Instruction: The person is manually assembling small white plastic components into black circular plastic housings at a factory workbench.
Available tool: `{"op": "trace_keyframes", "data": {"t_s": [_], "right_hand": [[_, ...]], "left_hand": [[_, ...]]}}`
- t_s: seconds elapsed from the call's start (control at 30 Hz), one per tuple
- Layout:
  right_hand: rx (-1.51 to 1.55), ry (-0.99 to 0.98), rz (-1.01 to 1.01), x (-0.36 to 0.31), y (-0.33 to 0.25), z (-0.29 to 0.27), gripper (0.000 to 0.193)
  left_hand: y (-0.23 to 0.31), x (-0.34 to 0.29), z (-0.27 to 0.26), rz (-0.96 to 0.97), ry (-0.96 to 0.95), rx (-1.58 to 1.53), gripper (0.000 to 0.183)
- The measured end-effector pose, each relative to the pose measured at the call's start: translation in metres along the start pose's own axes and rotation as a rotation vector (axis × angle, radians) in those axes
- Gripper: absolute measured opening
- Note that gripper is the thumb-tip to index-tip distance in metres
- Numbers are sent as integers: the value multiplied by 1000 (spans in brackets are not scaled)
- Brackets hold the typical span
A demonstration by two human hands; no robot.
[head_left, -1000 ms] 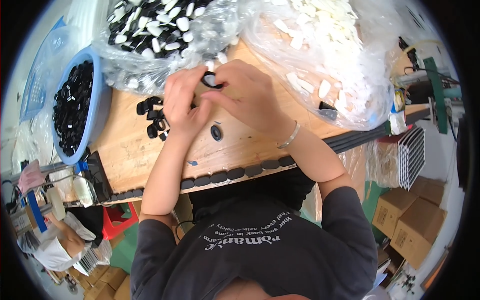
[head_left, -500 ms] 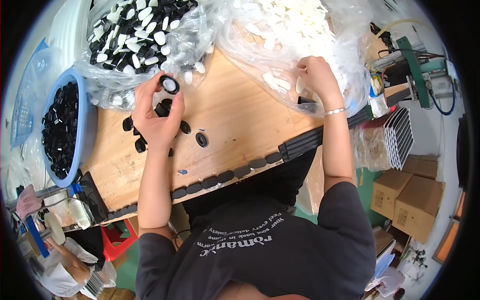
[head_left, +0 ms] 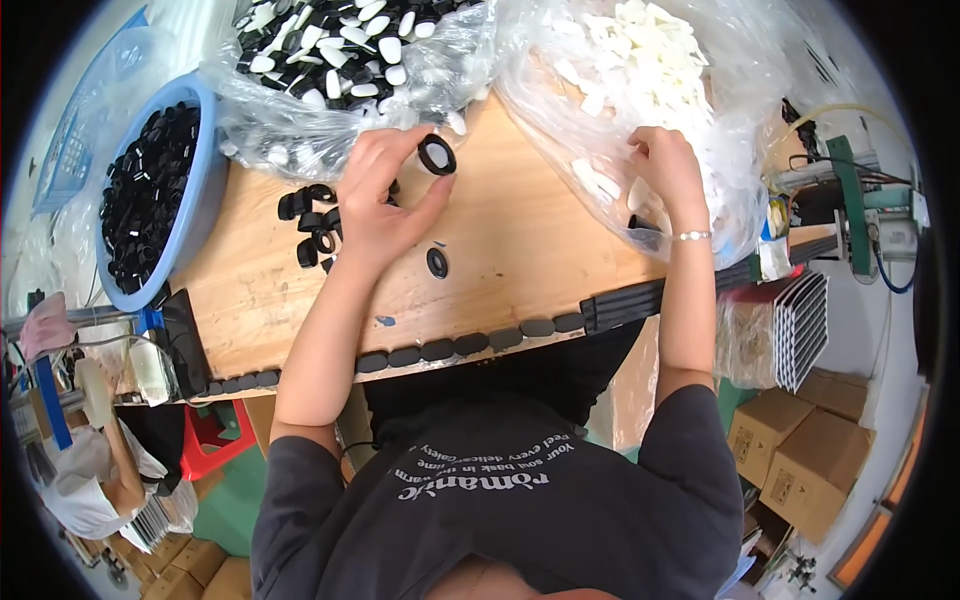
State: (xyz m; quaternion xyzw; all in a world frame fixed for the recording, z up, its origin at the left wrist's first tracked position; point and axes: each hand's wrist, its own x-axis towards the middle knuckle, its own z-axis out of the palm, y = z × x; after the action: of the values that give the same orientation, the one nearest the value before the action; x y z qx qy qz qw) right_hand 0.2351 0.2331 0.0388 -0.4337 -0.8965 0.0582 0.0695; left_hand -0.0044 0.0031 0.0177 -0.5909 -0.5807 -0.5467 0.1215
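My left hand (head_left: 385, 205) pinches a black oval ring (head_left: 437, 155) between thumb and fingers, holding it up above the wooden table; its middle looks pale. Beside and partly behind that hand lie several small black rings and caps (head_left: 310, 222). One more black oval ring (head_left: 437, 263) rests flat on the wood, nearer to me. My right hand (head_left: 672, 165) is at the clear plastic bag (head_left: 545, 125) of flat white pieces (head_left: 650, 45), its fingers bent and drawn together. Whether they grip a piece is hidden. A pale piece (head_left: 639, 192) shows just below them.
A blue basin (head_left: 203, 190) of black parts stands on the left. Behind my left hand lies a bag of mixed black and white pieces (head_left: 345, 50). Dark oval pads (head_left: 437, 350) line the front edge. Black strips (head_left: 625, 308) lie right. Another person (head_left: 90, 480) sits lower left.
The whole view has shifted, so the table stands further right in it. My left hand with the ring has moved right over the table. My right hand stays at the bag, fingers still drawn together.
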Motion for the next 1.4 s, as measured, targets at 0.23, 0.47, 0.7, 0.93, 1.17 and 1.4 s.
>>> {"op": "trace_keyframes", "data": {"t_s": [0.23, 0.47, 0.7, 0.93, 1.17, 1.4], "right_hand": [[94, 87, -155, 4, 11, 23, 15], [34, 65, -133, 2, -10, 3, 26], [1365, 135, -270, -13, -108, -20, 10], [1089, 474, -560, -28, -170, 11, 12], [1011, 621, -666, -31, -176, 24, 14], [922, 645, -699, -33, -176, 26, 16]], "left_hand": [[3, 1, -3, -16, -41, 10, 43], [0, 0, -1, 19, -55, 4, 43], [1, -2, 1, -29, -25, 11, 42], [1, -1, -1, -42, 107, 106, 44], [4, 0, -2, 22, 75, 151, 47], [5, 0, -3, 66, 101, 151, 45]]}}
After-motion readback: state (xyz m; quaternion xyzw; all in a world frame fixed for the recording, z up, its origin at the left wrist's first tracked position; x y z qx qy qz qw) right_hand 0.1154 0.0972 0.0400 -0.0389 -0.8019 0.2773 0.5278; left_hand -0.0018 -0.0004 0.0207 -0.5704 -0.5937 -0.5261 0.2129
